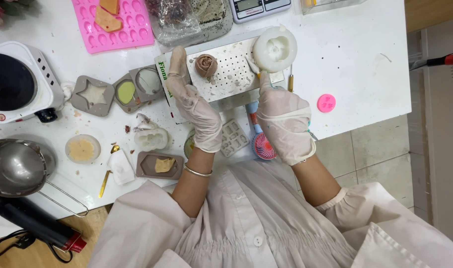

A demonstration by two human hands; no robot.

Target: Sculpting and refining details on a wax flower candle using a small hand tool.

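- Nearest to me, a grey hexagonal mould (159, 165) sits at the table edge with a tan lump of wax in it, unfinished by the look of it; a small gold spoon (106, 179) lies just beside it.
- Close by, a white silicone mould (150, 137) rests on its side, apparently emptied.
- Then my left hand (196, 111), gloved, lies along the left edge of the perforated metal tray (231, 69); its fingers are together and stretched flat, steadying the tray rather than gripping anything.
- On that tray stands the brown rose-shaped wax piece (206, 65), already out of its mould and whole, just beside my left fingertips. That part looks done to me.
- My right hand (284, 121), also gloved, has its fingertips pinched on the lower rim of the round white silicone mould (275, 48), held tipped up at the tray's right end with its hollow showing, seemingly empty.
- Further left, star (92, 95) and round grey moulds are filled and setting.
- Farthest off, a pink mould tray (112, 22) holds two tan wax slabs, seemingly unused so far.
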